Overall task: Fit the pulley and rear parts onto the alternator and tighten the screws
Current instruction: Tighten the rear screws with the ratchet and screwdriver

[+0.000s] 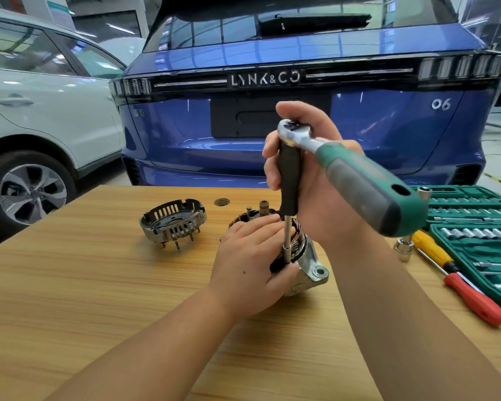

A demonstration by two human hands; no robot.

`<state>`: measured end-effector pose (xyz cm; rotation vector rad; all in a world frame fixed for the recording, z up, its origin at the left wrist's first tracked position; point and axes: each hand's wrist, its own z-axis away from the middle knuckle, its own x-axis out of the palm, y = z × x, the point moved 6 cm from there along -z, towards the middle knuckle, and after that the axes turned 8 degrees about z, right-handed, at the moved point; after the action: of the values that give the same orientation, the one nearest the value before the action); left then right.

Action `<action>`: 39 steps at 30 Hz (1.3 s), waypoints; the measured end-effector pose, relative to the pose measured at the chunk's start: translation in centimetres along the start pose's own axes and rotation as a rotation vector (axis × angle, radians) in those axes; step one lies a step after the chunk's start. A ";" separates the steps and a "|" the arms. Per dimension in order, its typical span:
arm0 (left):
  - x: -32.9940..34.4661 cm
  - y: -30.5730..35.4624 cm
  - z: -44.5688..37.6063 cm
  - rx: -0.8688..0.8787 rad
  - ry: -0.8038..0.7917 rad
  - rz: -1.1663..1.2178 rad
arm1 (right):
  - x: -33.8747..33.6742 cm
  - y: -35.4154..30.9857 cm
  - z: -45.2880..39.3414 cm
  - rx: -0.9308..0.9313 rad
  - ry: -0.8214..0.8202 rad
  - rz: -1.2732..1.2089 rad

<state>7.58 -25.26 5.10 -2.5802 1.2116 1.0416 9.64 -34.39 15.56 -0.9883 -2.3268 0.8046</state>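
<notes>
Here the alternator [307, 264] sits on the wooden table [99, 285], a little right of centre, its copper windings and shaft end facing up and a silver mounting ear turned toward the camera. The left hand [249, 267] lies over its near left side, fingers curled against the housing and the thumb beside the foot of a thin steel extension [287, 238], steadying the body; its grip is closed on the alternator. The right hand [310, 180] is raised above it, its grip wrapped around the black handle [289, 180] of an upright driver whose extension runs straight down into the alternator's rim. A ratchet wrench [359, 175] with a green and grey handle is seated on top of that black handle and sticks out toward the right.

To the left on the table, well apart from the alternator, lies the slotted rear cover [172, 224]. Behind it a small dark disc [222, 202] rests flat. At the right edge an open green socket case [475, 227] stands, with a red and yellow screwdriver [457, 273] and a loose socket [402, 247] beside it. A blue car [272, 82] and a white car [41, 96] stand beyond.
</notes>
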 end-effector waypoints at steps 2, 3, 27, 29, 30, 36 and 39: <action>0.1 -0.1 0.1 -0.004 -0.004 0.005 | -0.3 0.1 0.1 0.041 0.042 0.021; 0.2 -0.2 0.1 -0.026 -0.026 0.011 | -0.4 0.1 0.1 0.058 0.092 0.057; 0.4 -0.4 0.0 -0.080 -0.120 -0.032 | -0.4 -0.2 0.4 0.035 0.163 0.130; 0.4 -0.5 0.1 -0.080 -0.119 -0.014 | -0.5 -0.4 0.4 0.064 0.241 0.177; 0.5 -0.6 0.1 -0.087 -0.121 -0.004 | -0.6 -0.5 0.5 0.081 0.294 0.216; 0.6 -0.7 0.2 -0.087 -0.100 0.024 | -1.7 -0.2 0.7 0.234 0.378 0.254; 0.6 -0.8 0.3 -0.078 -0.094 0.025 | -1.1 0.0 0.6 0.199 0.241 0.097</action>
<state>8.28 -25.00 4.33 -2.5466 1.2065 1.2239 10.00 -35.42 14.94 -1.0532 -1.9680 0.8828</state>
